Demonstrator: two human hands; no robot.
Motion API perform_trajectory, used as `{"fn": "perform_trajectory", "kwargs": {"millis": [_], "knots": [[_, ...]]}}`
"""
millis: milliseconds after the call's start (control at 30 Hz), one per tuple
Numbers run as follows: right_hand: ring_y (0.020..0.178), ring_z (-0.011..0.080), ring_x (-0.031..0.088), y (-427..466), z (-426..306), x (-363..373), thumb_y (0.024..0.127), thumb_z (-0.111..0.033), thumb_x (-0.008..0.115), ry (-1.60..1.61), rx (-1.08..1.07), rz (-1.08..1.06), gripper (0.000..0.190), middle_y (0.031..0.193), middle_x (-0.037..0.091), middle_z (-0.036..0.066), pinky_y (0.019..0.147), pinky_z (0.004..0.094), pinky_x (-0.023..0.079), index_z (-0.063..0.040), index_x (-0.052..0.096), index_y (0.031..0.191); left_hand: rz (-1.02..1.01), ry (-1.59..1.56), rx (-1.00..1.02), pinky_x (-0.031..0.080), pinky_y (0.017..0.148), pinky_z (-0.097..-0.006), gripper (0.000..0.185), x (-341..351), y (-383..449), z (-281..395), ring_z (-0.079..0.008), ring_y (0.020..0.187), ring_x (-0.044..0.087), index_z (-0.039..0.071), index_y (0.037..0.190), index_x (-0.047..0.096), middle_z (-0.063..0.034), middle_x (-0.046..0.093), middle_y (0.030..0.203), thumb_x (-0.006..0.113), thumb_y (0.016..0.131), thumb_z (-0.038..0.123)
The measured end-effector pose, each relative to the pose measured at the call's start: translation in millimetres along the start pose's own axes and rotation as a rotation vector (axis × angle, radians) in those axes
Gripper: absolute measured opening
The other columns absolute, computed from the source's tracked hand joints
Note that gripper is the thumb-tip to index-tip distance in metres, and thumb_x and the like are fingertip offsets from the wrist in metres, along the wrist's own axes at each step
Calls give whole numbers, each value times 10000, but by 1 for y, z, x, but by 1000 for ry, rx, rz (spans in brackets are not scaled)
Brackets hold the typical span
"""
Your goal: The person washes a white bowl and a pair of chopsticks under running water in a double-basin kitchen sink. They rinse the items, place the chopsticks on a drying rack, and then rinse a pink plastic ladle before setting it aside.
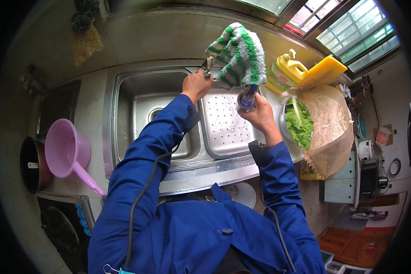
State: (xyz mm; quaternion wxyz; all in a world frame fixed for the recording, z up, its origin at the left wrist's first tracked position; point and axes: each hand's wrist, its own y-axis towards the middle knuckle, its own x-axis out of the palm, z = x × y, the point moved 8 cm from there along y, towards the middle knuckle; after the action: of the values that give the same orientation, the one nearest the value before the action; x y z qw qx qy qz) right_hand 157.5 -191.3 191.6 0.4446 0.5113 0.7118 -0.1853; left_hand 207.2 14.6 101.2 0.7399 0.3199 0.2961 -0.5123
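Observation:
A green-and-white striped towel [241,56] hangs over the faucet and hides much of it. My left hand [196,85] has its fingers around a dark metal part [206,68] at the back of the sink, probably the faucet handle. Below the towel, my right hand [260,114] grips the chrome faucet spout [247,98] near its round end. Under my arms is a stainless-steel double sink [202,137]. A perforated drain tray [224,120] with water drops on it sits in the right basin.
Left of the sink are a pink dipper [68,147] and a dark pan [30,164]. To the right stand a yellow detergent jug [282,73], a yellow board [323,72], a bowl of leafy greens [298,121] and a lace food cover [330,126]. A gas stove [60,222] is at lower left.

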Motion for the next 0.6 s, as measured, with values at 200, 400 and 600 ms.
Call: {"fn": "perform_trajectory", "kwargs": {"millis": [200, 400, 600], "knots": [[830, 293, 530, 0, 3, 1, 552, -187, 704, 28, -3, 10, 455, 852, 570, 98, 717, 365, 430, -101, 527, 963, 38, -234, -128, 430, 749, -440, 454, -5, 7, -20, -396, 818, 556, 28, 833, 615, -224, 597, 831, 386, 806, 420], [806, 304, 548, 2, 11, 4, 549, -207, 704, 3, 19, 9, 477, 845, 576, 114, 708, 369, 439, -118, 533, 985, -82, -344, -126, 409, 809, -402, 573, 4, 9, -35, -385, 931, 531, -20, 976, 574, -248, 580, 931, 422, 785, 498], [784, 228, 604, 1, 13, 17, 566, -239, 747, 190, 43, -49, 537, 855, 617, 108, 714, 311, 463, -117, 540, 1046, -59, -153, -87, 417, 824, -371, 644, -16, -28, -48, -343, 959, 543, -53, 1079, 520, -235, 573, 993, 560, 709, 473]]}}
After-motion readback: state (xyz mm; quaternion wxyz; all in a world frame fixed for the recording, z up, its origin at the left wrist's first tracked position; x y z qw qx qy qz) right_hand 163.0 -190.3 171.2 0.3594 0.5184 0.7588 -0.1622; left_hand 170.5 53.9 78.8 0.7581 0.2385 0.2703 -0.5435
